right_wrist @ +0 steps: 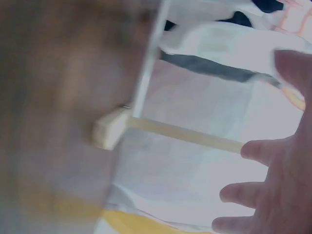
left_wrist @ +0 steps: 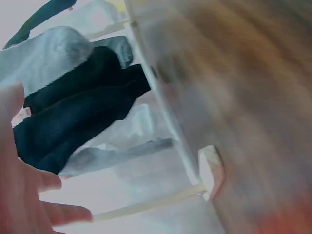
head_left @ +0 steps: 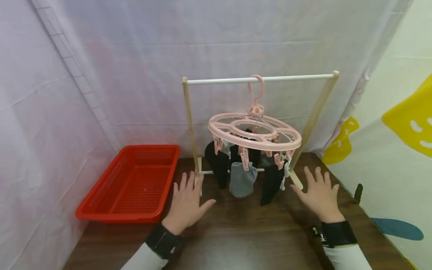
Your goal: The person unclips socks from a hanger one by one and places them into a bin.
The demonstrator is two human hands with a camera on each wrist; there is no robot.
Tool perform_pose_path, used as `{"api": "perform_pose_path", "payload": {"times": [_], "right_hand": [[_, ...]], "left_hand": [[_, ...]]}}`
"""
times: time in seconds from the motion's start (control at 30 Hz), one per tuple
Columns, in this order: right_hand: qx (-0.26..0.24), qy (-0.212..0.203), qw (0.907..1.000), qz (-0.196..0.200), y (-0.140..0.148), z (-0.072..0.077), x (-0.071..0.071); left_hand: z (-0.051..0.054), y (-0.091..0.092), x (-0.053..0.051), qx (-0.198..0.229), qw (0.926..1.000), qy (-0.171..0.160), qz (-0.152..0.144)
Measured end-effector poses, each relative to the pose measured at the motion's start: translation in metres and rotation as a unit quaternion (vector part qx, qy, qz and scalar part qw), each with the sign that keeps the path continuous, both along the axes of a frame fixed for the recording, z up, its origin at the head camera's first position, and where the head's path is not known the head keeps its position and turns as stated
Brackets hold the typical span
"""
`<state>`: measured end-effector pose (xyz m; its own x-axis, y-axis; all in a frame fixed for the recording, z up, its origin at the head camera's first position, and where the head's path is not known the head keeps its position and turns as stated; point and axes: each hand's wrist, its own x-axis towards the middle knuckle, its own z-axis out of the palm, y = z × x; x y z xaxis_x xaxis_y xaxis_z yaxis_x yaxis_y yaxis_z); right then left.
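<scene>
Head view: left hand (head_left: pixel 186 205) and right hand (head_left: pixel 320 195) are spread wide, nothing held; between and beyond them, socks (head_left: pixel 242 182) are clipped to the pink hanger (head_left: pixel 249 143); hanging seems finished, no loose sock seen.

Left hand (head_left: pixel 185 204), right hand (head_left: pixel 320 197) — both splayed, well apart

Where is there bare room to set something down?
The table is bare between the left hand and right hand, in front of the hanging socks; the red basket looks empty too. It's crowded beneath the pink ring, among its clips.
</scene>
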<state>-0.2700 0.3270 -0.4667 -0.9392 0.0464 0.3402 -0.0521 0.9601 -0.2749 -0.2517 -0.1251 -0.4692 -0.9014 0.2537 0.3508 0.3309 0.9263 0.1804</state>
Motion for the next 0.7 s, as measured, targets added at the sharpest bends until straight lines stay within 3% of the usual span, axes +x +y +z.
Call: {"api": "perform_pose_path", "payload": {"times": [0.13,0.27,0.37,0.5,0.7], "right_hand": [[0.006,0.063,0.9980,0.006,0.000,0.024,0.004],[-0.031,0.138,0.9899,0.007,-0.006,0.051,0.004],[-0.084,0.188,0.9784,-0.019,-0.015,0.072,0.006],[-0.150,0.253,0.9546,-0.049,-0.028,0.100,0.014],[-0.218,0.339,0.9143,-0.043,-0.058,0.130,0.035]], "left_hand": [[0.008,0.007,0.002,0.024,0.9932,0.103,-0.050],[0.018,0.016,0.002,0.069,0.9672,0.223,-0.100],[0.028,0.026,0.001,0.107,0.9459,0.281,-0.123],[0.046,0.043,0.000,0.158,0.9304,0.299,-0.141],[0.073,0.060,-0.001,0.182,0.9322,0.287,-0.125]]}}
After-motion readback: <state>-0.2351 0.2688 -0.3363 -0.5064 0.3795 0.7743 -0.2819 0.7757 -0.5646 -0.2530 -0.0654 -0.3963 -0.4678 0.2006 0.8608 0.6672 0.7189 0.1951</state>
